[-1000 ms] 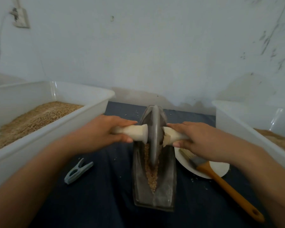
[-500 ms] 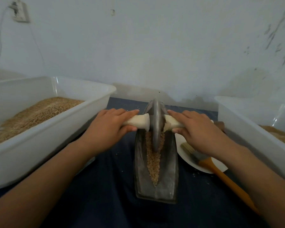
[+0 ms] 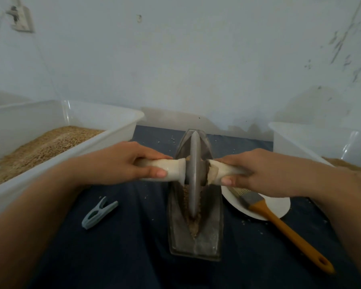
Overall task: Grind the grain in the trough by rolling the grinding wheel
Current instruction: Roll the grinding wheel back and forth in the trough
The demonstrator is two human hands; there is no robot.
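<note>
A grey metal grinding wheel (image 3: 194, 174) stands upright on its edge in the narrow boat-shaped metal trough (image 3: 208, 236) at the centre of the dark cloth. Brown grain (image 3: 193, 225) lies in the groove around and in front of the wheel. A pale wooden axle runs through the wheel. My left hand (image 3: 121, 163) grips the left handle (image 3: 171, 170), thumb underneath. My right hand (image 3: 265, 172) grips the right handle (image 3: 214, 171) the same way. The wheel sits near the middle of the trough.
A white tub (image 3: 121, 130) of grain stands at the left, another white tub (image 3: 313, 140) at the right. A white plate (image 3: 279, 205) with an orange-handled brush (image 3: 283, 226) lies right of the trough. A grey-blue clothes peg (image 3: 98, 212) lies to the left. The wall is close behind.
The wheel rolled to the far end of the trough half a second ago, then came back toward me to the middle. Both hands kept their grip on the handles.
</note>
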